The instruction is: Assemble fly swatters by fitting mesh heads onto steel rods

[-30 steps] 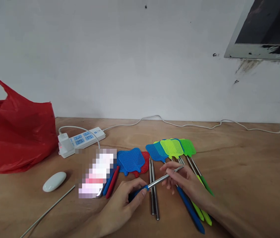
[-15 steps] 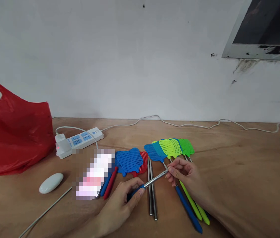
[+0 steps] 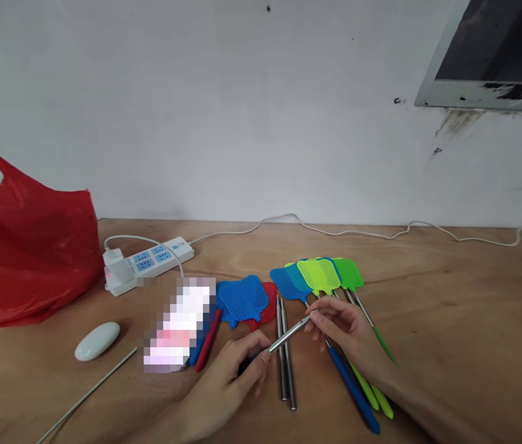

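A silver metal rod (image 3: 289, 334) slants between my two hands. My left hand (image 3: 226, 379) is closed round its lower end, where a dark blue handle shows only in part between the fingers. At the upper end, the fingertips of my right hand (image 3: 346, 327) pinch the rod's tip. Beneath the rod lie loose metal rods (image 3: 291, 376) side by side. Finished-looking fly swatters with yellow-green heads (image 3: 318, 275) and blue handles (image 3: 353, 388) fan out under my right hand. Left of the loose rods, blue swatter heads (image 3: 244, 298) overlap a red swatter head (image 3: 270, 302).
A red handle (image 3: 207, 342) lies beside a blurred-out, bright phone-like screen (image 3: 182, 327). Farther left are a white mouse-shaped object (image 3: 97, 341), a white power strip (image 3: 163, 256) with a plug, and a red plastic bag (image 3: 29, 246). A white cable (image 3: 348, 233) runs along the wall.
My left fingers have closed farther over the blue handle, so less of it shows. My right hand still pinches the rod's tip, nearly in the same place.
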Demonstrator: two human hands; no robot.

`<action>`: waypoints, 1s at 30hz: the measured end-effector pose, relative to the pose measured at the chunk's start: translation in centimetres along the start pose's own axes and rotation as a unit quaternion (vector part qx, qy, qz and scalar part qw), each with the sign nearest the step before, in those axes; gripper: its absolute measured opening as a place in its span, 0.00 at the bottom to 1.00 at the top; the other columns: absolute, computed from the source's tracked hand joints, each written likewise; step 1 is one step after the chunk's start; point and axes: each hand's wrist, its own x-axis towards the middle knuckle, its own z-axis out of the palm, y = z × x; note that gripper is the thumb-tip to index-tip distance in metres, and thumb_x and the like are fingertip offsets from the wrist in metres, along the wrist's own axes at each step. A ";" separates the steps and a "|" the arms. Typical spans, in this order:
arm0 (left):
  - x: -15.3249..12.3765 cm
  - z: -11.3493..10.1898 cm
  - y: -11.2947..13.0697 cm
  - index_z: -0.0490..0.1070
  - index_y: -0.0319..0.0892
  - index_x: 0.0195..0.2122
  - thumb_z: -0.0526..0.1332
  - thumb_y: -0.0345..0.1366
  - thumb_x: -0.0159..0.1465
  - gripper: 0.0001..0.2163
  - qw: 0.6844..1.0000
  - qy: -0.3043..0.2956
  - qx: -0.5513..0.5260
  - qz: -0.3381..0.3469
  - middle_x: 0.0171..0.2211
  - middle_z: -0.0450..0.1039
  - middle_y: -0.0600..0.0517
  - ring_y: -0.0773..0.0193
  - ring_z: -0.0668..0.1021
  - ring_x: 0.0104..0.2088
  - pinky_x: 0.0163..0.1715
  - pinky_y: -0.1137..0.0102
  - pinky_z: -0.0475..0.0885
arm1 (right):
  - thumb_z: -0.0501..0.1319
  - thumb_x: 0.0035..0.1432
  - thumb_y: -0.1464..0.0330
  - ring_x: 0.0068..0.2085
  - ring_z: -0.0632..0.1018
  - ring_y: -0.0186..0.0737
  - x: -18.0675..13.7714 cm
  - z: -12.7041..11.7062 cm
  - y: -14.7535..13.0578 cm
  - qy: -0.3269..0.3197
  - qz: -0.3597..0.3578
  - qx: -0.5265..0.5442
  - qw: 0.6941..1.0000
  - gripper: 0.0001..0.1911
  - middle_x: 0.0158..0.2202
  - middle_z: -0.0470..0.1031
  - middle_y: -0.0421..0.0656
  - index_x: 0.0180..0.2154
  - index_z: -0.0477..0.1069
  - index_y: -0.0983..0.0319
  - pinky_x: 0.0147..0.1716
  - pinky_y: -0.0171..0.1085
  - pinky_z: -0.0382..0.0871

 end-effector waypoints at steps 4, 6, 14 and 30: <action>0.1 0.1 -0.1 0.64 0.43 0.36 0.51 0.53 0.72 0.18 1.000 -0.010 -0.021 -0.008 0.22 0.65 0.59 0.68 0.64 0.21 0.22 0.74 0.59 | 0.70 0.53 0.53 0.24 0.75 0.35 0.1 -0.2 0.2 -0.001 0.007 -0.019 1.000 0.18 0.26 0.78 0.43 0.34 0.78 0.62 0.20 0.32 0.70; 0.1 0.2 -0.2 0.64 0.43 0.36 0.50 0.53 0.72 0.18 1.000 -0.008 -0.022 -0.005 0.21 0.65 0.58 0.69 0.64 0.20 0.22 0.74 0.59 | 0.69 0.54 0.54 0.25 0.75 0.35 0.0 -0.2 0.1 -0.021 0.008 -0.031 0.999 0.17 0.26 0.79 0.43 0.35 0.79 0.62 0.21 0.31 0.70; -0.3 -0.3 0.3 0.69 0.44 0.43 0.52 0.46 0.73 0.12 0.989 0.069 0.108 0.076 0.36 0.75 0.50 0.60 0.77 0.37 0.36 0.69 0.72 | 0.68 0.56 0.54 0.23 0.73 0.32 0.2 -0.1 0.5 -0.024 0.023 0.064 0.997 0.16 0.27 0.76 0.40 0.36 0.77 0.60 0.16 0.28 0.67; 0.7 -1.5 -2.4 0.60 0.41 0.63 0.54 0.39 0.71 0.20 0.847 0.212 0.461 0.159 0.59 0.71 0.42 0.45 0.71 0.60 0.60 0.45 0.67 | 0.67 0.54 0.49 0.11 0.49 0.23 0.6 -0.4 -1.6 0.077 0.078 0.125 0.986 0.21 0.11 0.55 0.27 0.31 0.66 0.59 0.10 0.26 0.44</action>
